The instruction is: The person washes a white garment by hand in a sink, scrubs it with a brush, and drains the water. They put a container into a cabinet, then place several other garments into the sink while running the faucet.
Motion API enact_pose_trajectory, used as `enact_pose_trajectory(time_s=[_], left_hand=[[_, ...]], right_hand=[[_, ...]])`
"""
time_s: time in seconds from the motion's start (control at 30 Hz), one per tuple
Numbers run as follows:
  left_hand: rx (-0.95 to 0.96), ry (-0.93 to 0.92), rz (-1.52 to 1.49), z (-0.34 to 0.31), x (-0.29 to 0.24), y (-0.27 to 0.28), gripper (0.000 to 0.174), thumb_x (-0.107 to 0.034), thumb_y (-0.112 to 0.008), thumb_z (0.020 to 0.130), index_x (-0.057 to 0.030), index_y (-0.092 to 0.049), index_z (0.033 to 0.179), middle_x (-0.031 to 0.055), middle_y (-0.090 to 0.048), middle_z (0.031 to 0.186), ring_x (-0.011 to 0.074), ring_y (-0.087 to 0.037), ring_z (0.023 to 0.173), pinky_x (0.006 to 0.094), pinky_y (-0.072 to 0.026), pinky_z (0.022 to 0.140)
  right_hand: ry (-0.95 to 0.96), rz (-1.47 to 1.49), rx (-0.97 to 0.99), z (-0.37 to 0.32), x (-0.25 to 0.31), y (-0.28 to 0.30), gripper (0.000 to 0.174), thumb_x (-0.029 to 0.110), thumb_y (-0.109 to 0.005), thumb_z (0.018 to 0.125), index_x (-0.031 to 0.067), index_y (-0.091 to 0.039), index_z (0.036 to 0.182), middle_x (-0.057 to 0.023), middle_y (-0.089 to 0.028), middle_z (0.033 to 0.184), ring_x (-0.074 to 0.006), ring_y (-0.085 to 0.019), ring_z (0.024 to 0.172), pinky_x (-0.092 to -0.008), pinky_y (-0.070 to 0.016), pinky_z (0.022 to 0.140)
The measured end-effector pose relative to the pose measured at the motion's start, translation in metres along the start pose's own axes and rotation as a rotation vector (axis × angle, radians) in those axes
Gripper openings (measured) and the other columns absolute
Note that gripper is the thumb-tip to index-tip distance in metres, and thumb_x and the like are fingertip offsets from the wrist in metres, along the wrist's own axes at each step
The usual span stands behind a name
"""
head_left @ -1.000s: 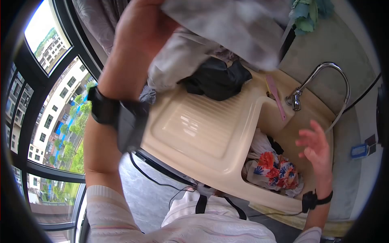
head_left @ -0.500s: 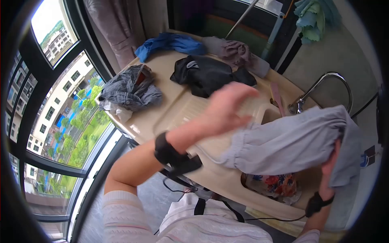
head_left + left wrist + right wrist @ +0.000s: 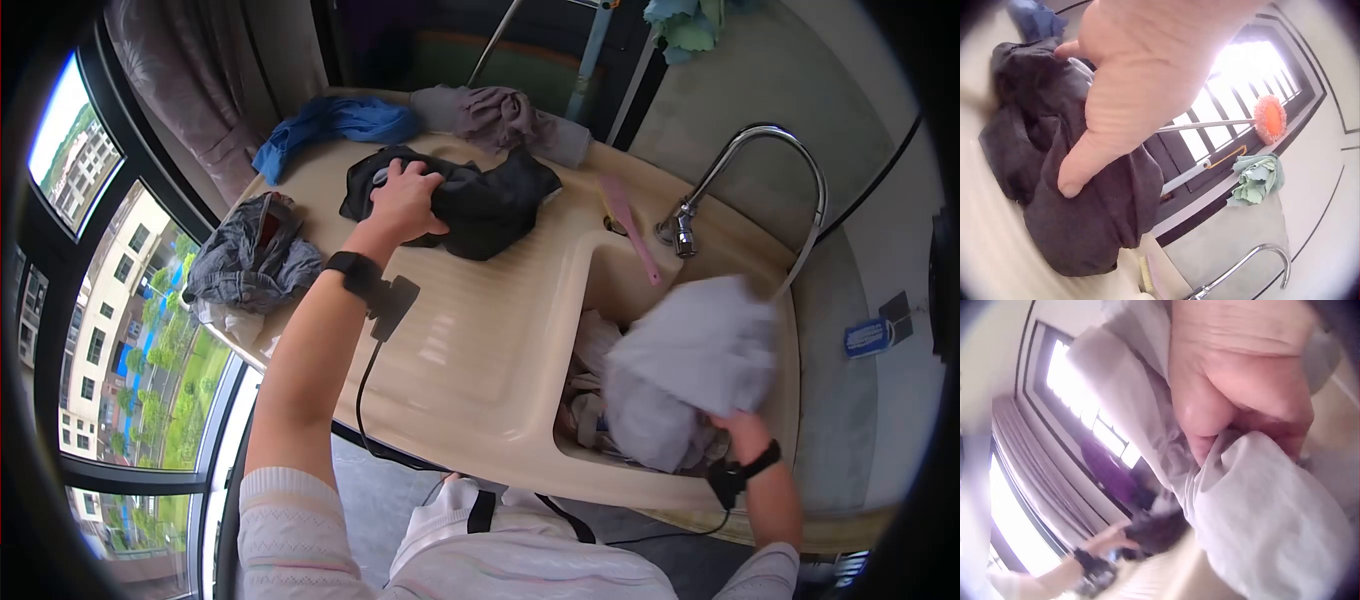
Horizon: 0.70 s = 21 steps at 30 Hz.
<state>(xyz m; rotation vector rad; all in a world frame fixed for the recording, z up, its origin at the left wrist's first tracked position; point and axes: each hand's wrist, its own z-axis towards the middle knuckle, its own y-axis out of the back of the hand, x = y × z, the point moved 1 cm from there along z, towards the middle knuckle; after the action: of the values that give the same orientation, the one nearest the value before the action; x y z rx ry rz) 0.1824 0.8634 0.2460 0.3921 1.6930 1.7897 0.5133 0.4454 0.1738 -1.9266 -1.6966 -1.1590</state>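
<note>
My left hand (image 3: 405, 203) rests on a crumpled black garment (image 3: 490, 205) lying at the back of the ribbed washboard. Its fingers are spread over the cloth, and in the left wrist view the thumb stretches along a dark fold. Over the sink basin, my right hand (image 3: 742, 436) grips a light grey garment (image 3: 690, 370), which bunches and hangs from it. The right wrist view shows that cloth (image 3: 1266, 506) gathered within the curled fingers. Other clothes (image 3: 590, 345) lie in the basin (image 3: 615, 275), partly hidden beneath the grey garment.
A blue cloth (image 3: 345, 120) and a mauve cloth (image 3: 500, 115) lie along the back edge. Dark grey clothing (image 3: 250, 260) sits at the left corner. A pink-handled brush (image 3: 628, 228) lies beside the chrome faucet (image 3: 685, 230), whose spout arches over the basin.
The light grey garment passed from my raised left hand to my right, which has brought it down over the basin. My left hand has come to the black garment.
</note>
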Motion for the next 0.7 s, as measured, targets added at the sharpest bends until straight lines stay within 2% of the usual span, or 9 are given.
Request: enact_pose_trajectory(time_s=[0.03, 0.07, 0.1, 0.17, 0.23, 0.33, 0.53, 0.57, 0.7], left_hand=[[-0.027, -0.018, -0.100, 0.001, 0.005, -0.002, 0.067, -0.026, -0.078, 0.048, -0.0100, -0.058, 0.110, 0.0158, -0.041, 0.130, 0.0323, -0.031, 0.125, 0.0466, -0.0418, 0.091], [-0.153, -0.023, -0.047, -0.002, 0.008, 0.000, 0.054, -0.027, -0.078, 0.054, -0.0102, -0.063, 0.103, 0.0101, -0.056, 0.114, 0.0270, -0.047, 0.111, 0.0393, -0.0468, 0.083], [-0.150, -0.028, -0.042, -0.001, 0.016, 0.002, 0.054, -0.027, -0.078, 0.054, -0.0102, -0.063, 0.103, 0.0101, -0.056, 0.114, 0.0270, -0.047, 0.111, 0.0393, -0.0468, 0.083], [-0.147, 0.134, -0.723, 0.000, 0.035, 0.007, 0.041, -0.021, -0.076, 0.062, -0.0047, -0.063, 0.098, 0.0089, -0.065, 0.093, 0.0223, -0.061, 0.086, 0.0334, -0.0504, 0.074], [-0.170, 0.089, -1.301, -0.012, 0.026, 0.035, 0.027, -0.013, -0.070, 0.072, -0.0009, -0.063, 0.095, 0.0055, -0.066, 0.081, 0.0153, -0.062, 0.066, 0.0253, -0.0510, 0.065], [-0.194, 0.089, -1.447, -0.034, 0.008, 0.083, 0.022, -0.011, -0.066, 0.079, 0.0002, -0.061, 0.098, 0.0047, -0.064, 0.086, 0.0114, -0.062, 0.071, 0.0232, -0.0507, 0.063], [0.012, -0.300, -1.649, -0.052, -0.033, 0.128, 0.030, -0.016, -0.061, 0.083, 0.0013, -0.056, 0.107, 0.0057, -0.062, 0.098, 0.0130, -0.060, 0.087, 0.0244, -0.0471, 0.080], [0.027, -0.315, -1.650, -0.056, -0.044, 0.129, 0.030, -0.016, -0.061, 0.083, 0.0013, -0.056, 0.107, 0.0057, -0.062, 0.098, 0.0130, -0.060, 0.087, 0.0244, -0.0471, 0.080], [0.246, -0.340, -1.700, -0.067, -0.099, 0.114, 0.031, -0.015, -0.062, 0.083, 0.0017, -0.056, 0.109, 0.0054, -0.062, 0.099, 0.0111, -0.059, 0.087, 0.0239, -0.0451, 0.083]], right_hand=[[-0.007, -0.064, 0.041, 0.010, 0.002, -0.020, 0.056, 0.032, -0.056, 0.085, 0.0035, -0.040, 0.130, -0.0074, -0.046, 0.127, -0.0184, -0.050, 0.107, -0.0316, -0.0481, 0.075], [0.006, -0.128, 0.042, 0.008, 0.020, -0.034, 0.055, 0.030, -0.058, 0.084, 0.0022, -0.041, 0.128, -0.0091, -0.049, 0.123, -0.0173, -0.053, 0.101, -0.0302, -0.0481, 0.067], [0.019, -0.192, 0.042, 0.005, 0.038, -0.049, 0.054, 0.028, -0.060, 0.083, 0.0008, -0.042, 0.126, -0.0108, -0.052, 0.118, -0.0163, -0.056, 0.095, -0.0287, -0.0481, 0.060], [0.064, -0.186, 0.085, 0.000, 0.053, -0.050, 0.052, 0.025, -0.060, 0.084, -0.0001, -0.042, 0.125, -0.0112, -0.054, 0.114, -0.0148, -0.058, 0.091, -0.0278, -0.0480, 0.059], [0.105, -0.184, 0.125, -0.005, 0.069, -0.050, 0.050, 0.022, -0.059, 0.084, -0.0010, -0.042, 0.125, -0.0115, -0.056, 0.110, -0.0133, -0.059, 0.086, -0.0269, -0.0479, 0.059], [0.159, -0.095, 0.152, -0.009, 0.107, -0.054, 0.048, 0.020, -0.057, 0.086, 0.0000, -0.039, 0.126, -0.0107, -0.057, 0.107, -0.0129, -0.059, 0.085, -0.0248, -0.0476, 0.057], [0.782, -0.058, -0.024, -0.004, 0.187, -0.083, 0.063, 0.013, -0.060, 0.082, 0.0091, -0.028, 0.136, -0.0097, -0.050, 0.112, -0.0114, -0.057, 0.073, -0.0236, -0.0485, 0.057], [0.782, -0.053, -0.042, -0.006, 0.197, -0.091, 0.063, 0.013, -0.060, 0.082, 0.0091, -0.028, 0.136, -0.0097, -0.050, 0.112, -0.0114, -0.057, 0.073, -0.0236, -0.0485, 0.057], [0.737, 0.071, -0.047, -0.008, 0.202, -0.085, 0.032, 0.006, -0.052, 0.081, 0.0047, -0.049, 0.113, -0.0059, -0.057, 0.090, -0.0088, -0.056, 0.063, -0.0232, -0.0490, 0.055]])
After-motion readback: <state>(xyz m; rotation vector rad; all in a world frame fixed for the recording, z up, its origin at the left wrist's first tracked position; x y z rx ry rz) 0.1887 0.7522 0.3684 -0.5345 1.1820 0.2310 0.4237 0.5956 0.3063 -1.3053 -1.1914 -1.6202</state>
